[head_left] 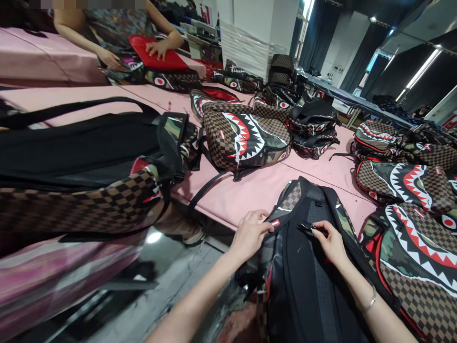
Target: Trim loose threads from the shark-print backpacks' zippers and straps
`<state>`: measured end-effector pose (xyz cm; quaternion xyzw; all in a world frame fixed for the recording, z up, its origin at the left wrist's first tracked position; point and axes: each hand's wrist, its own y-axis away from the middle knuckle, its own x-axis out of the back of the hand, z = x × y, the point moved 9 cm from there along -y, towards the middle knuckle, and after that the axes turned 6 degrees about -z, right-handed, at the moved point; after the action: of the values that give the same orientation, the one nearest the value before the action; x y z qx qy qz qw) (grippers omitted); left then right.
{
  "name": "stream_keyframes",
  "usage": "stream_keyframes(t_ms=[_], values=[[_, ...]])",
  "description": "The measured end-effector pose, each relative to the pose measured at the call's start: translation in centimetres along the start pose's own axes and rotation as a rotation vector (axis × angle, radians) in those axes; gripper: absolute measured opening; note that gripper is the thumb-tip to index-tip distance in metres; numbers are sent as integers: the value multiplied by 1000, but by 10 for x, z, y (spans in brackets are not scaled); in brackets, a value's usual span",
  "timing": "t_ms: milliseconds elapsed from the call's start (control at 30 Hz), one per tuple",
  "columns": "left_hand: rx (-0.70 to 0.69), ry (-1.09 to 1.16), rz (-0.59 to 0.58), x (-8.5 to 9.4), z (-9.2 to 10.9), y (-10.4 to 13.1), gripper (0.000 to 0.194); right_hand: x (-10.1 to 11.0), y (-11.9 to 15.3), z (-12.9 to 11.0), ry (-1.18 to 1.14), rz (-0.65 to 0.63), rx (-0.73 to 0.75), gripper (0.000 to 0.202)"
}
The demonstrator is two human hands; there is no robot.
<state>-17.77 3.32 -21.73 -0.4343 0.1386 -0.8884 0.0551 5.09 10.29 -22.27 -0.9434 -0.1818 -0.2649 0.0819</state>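
A backpack [317, 286] lies in front of me with its black padded back panel facing up and brown checks and camouflage along its edges. My left hand [252, 231] pinches its shoulder strap [285, 220] beside a small red label [275, 223]. Over the middle of the panel, my right hand [330, 240] grips small black thread snips [307, 227], their tips pointing left toward the strap. A few pale specks of lint or thread show on the black fabric. The backpack's lower end runs out of view.
Pink cloth covers the table [250, 190]. Shark-mouth backpacks [246, 136] lie beyond, with more stacked at right [421, 247]. At left, a large black-backed backpack [78, 147] is beside a person in pink checked clothing. Across the table, another person's hand [159, 47] rests on a red piece.
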Motion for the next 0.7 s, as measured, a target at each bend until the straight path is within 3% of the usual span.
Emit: stream_keyframes(t_ms=[100, 233, 367, 700], values=[[9, -104, -3, -17, 23, 1, 25, -3, 11, 6, 88, 19, -38, 22], [-17, -74, -10, -37, 47, -2, 23, -4, 20, -1, 248, 63, -10, 20], [28, -76, -30, -45, 45, -9, 6, -9, 25, -10, 421, 63, 46, 14], [56, -54, 28, -44, 39, -7, 14, -49, 19, -36, 694, -131, 121, 5]])
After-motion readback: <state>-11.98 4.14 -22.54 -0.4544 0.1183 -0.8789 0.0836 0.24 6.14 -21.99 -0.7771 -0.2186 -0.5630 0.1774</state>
